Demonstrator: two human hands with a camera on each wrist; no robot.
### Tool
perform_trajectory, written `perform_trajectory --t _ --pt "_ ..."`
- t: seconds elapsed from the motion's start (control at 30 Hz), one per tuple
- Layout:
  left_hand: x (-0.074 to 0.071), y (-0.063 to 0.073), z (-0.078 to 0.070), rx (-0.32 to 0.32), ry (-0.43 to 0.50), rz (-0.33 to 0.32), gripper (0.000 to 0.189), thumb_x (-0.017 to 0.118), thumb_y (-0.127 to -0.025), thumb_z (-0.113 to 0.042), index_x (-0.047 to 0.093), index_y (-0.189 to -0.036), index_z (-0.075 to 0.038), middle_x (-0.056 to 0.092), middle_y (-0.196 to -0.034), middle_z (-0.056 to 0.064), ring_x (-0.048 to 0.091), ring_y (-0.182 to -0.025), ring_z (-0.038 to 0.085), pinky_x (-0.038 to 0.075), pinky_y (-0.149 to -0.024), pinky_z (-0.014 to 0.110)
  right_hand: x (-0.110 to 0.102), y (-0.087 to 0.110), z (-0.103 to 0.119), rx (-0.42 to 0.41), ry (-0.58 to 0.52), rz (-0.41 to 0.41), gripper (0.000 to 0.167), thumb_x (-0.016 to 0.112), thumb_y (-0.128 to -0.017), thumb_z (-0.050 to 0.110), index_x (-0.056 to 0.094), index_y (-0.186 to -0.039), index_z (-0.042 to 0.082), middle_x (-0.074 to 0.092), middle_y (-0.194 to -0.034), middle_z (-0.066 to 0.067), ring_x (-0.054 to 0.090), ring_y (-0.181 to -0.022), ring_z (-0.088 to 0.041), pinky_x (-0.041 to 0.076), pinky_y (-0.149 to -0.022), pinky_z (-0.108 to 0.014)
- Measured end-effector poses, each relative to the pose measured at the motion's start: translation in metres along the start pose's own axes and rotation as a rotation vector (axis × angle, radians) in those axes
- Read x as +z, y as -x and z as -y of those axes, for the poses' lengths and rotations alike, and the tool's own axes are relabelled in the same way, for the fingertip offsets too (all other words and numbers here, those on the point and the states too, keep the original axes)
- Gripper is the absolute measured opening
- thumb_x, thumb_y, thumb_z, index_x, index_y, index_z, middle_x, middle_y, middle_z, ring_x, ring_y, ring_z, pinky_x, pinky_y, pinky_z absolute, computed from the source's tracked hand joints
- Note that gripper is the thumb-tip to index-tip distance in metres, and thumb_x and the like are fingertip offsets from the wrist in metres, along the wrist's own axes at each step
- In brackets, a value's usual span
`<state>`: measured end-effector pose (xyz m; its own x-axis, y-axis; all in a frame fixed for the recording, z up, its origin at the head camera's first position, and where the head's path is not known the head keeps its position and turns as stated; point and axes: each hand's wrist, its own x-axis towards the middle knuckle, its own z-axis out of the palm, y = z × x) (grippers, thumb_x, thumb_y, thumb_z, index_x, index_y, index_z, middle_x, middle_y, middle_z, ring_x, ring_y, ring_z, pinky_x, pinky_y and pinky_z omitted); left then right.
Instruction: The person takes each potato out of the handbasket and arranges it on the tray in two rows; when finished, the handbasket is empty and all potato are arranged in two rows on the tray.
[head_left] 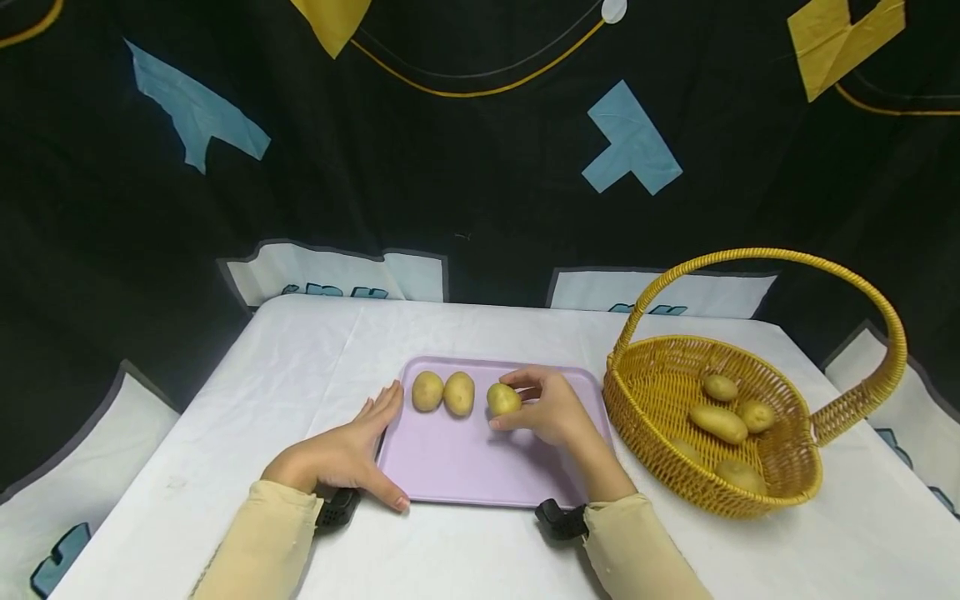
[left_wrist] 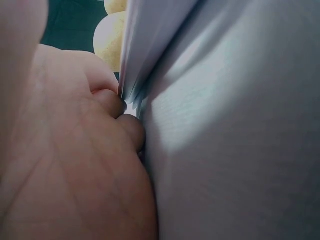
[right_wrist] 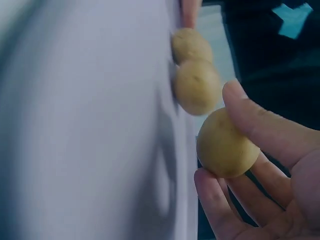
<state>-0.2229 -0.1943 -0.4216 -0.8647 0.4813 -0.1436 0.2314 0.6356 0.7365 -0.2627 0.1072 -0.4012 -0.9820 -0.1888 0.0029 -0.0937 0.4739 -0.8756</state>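
Note:
My right hand (head_left: pixel 551 408) pinches a potato (head_left: pixel 503 400) between thumb and fingers over the lilac tray (head_left: pixel 465 467). In the right wrist view that potato (right_wrist: pixel 227 145) appears just off the tray surface. To its left, two more potatoes, one (head_left: pixel 459 394) beside the other (head_left: pixel 427 392), lie side by side near the tray's back left corner. My left hand (head_left: pixel 341 450) rests at the tray's left edge, fingers extended along the rim and thumb spread toward the front corner. Up close in the left wrist view, the left hand (left_wrist: pixel 75 140) has its fingers against the tray's side.
On the right stands a yellow wicker basket (head_left: pixel 637 417) with a tall arched handle (head_left: pixel 757 254); several potatoes (head_left: pixel 718 423) lie in it. A white cloth (head_left: pixel 202 467) covers the table. Behind hangs a dark curtain (head_left: pixel 450 183) with blue and yellow shapes.

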Motion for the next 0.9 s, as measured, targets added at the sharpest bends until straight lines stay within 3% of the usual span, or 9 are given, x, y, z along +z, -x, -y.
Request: perform_trajectory --t 0.37,0.57,0.77,0.9 --pt "-0.001 0.001 -0.001 -0.007 -0.002 0.000 0.155 0.099 -0.051 -0.046 -0.002 -0.160 -0.001 -0.009 -0.166 0.020 -0.011 -0.147 0.049 0.000 -0.116 0.064 0.017 -0.001 -0.003 -0.073 0.156 -0.011 0.058 0.096 -0.059 0.004 0.074 -0.112 0.009 0.072 -0.107 -0.006 0.065 -0.101 -0.024 0.053 -0.088 -0.041" --pt "0.000 0.000 0.000 -0.006 -0.003 0.002 0.155 0.099 -0.052 -0.046 -0.002 -0.160 0.000 -0.009 -0.166 0.020 -0.011 -0.147 0.049 0.000 -0.116 0.064 0.021 -0.002 -0.004 -0.124 0.177 -0.031 0.059 0.095 -0.061 0.003 0.072 -0.115 0.007 0.071 -0.115 -0.010 0.068 -0.102 -0.027 0.054 -0.092 -0.042" --pt "0.000 0.000 0.000 -0.004 -0.005 0.005 0.155 0.099 -0.052 -0.047 -0.003 -0.160 0.000 -0.009 -0.166 0.020 -0.012 -0.147 0.049 0.000 -0.116 0.064 0.024 -0.001 -0.005 -0.137 0.219 -0.103 0.059 0.096 -0.063 0.009 0.070 -0.116 0.006 0.071 -0.112 -0.010 0.067 -0.098 -0.024 0.054 -0.087 -0.041" --pt "0.000 0.000 0.000 -0.008 -0.006 0.002 0.155 0.099 -0.052 -0.047 -0.003 -0.160 -0.001 -0.009 -0.166 0.019 -0.011 -0.147 0.049 0.000 -0.116 0.064 0.024 -0.002 -0.006 -0.130 0.190 -0.094 0.058 0.095 -0.067 0.016 0.070 -0.118 0.006 0.071 -0.112 -0.009 0.068 -0.095 -0.022 0.056 -0.082 -0.038"
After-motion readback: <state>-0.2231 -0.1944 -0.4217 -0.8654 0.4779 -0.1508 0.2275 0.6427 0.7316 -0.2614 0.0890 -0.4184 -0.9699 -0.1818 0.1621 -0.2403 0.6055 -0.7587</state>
